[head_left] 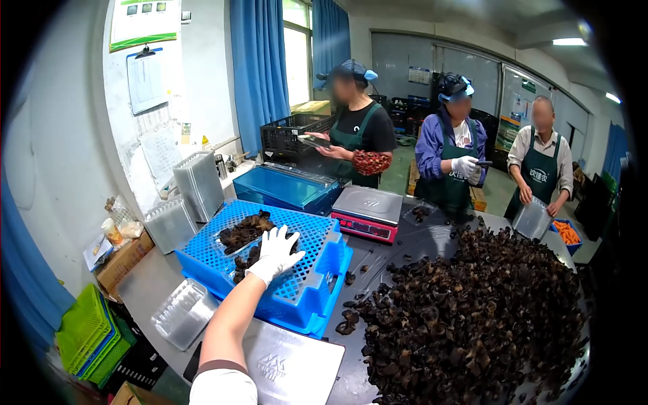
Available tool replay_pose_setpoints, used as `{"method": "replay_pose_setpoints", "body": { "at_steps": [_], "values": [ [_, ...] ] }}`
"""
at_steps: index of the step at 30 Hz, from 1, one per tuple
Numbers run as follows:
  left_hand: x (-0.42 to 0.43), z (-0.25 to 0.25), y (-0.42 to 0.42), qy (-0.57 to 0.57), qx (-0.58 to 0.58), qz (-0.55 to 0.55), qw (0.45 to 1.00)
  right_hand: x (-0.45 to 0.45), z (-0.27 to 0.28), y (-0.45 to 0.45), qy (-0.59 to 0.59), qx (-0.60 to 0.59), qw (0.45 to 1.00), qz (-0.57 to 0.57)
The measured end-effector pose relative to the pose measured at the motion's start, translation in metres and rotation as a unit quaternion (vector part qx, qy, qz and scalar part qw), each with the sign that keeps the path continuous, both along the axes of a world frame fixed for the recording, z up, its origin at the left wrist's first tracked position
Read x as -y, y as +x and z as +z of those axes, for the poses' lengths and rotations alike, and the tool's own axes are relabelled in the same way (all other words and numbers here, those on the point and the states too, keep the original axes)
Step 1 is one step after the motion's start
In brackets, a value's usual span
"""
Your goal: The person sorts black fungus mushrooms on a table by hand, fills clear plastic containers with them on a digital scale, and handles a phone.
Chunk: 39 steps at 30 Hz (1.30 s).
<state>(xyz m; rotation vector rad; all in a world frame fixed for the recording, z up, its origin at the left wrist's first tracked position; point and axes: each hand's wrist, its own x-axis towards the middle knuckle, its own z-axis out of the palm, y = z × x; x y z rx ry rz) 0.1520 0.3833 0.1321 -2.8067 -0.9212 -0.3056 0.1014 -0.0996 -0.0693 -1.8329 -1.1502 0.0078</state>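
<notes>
My left hand (273,255), in a white glove, lies with its fingers spread over dark wood-ear mushrooms (247,233) in clear trays. The trays rest on an upturned blue perforated crate (309,270). To the right, a large heap of dark mushrooms (472,310) covers much of the metal table. A red scale (368,212) with a silver plate stands behind the crate. Close to my forearm lie a stack of clear plastic trays (184,314) and a silver scale plate (290,361). My right hand does not show.
Three people in green aprons stand across the table; one holds clear trays (532,218). Behind the crate is a blue bin (283,189). More clear tray stacks (198,185) stand by the wall. Green crates (91,334) are at the lower left, with a cardboard box (125,262) above them.
</notes>
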Motion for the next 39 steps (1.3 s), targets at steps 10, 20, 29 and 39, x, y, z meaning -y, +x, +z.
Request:
{"method": "replay_pose_setpoints", "body": {
  "at_steps": [10,20,29,39],
  "values": [
    [0.042,-0.001,-0.132,0.004,0.029,-0.048,0.998,0.001,-0.005,0.001,0.000,0.008,1.000,-0.002],
    [0.019,-0.053,-0.149,-0.002,0.089,-0.052,0.995,0.002,-0.003,0.001,-0.022,0.004,1.000,0.001],
    [-0.018,-0.047,-0.107,-0.029,0.018,0.054,0.998,-0.001,-0.002,0.000,-0.008,0.021,1.000,-0.002],
    [0.029,-0.046,-0.214,0.102,0.185,0.049,0.976,-0.002,-0.005,0.008,-0.030,0.053,0.998,0.020]
  ]
}}
